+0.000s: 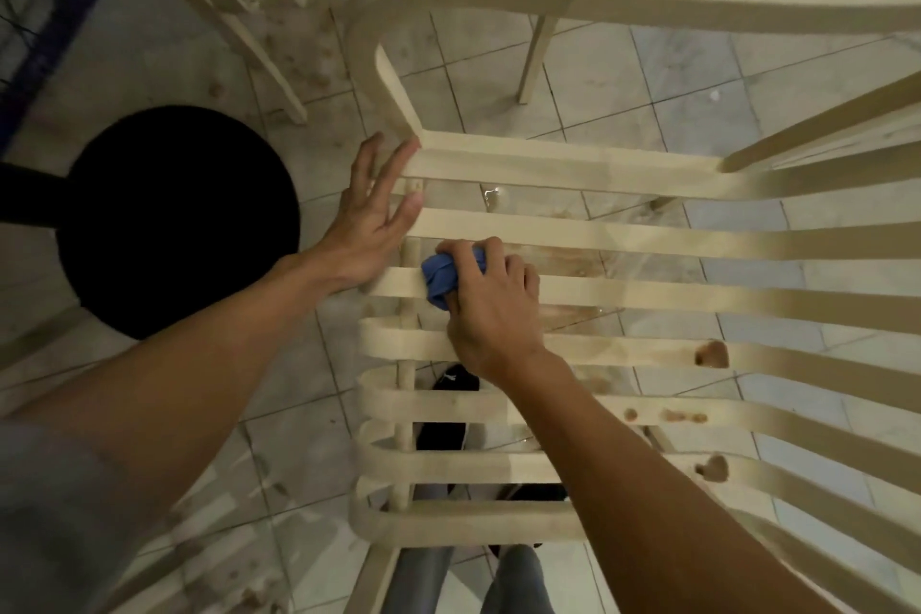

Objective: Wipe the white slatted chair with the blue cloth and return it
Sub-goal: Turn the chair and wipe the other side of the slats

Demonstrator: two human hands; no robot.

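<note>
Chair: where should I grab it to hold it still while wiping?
Grab the chair by its curved side edge, coming from the left where the left hand rests. The slat ends are thin with gaps, so fingers can hook around, clear of the right hand and cloth.
</note>
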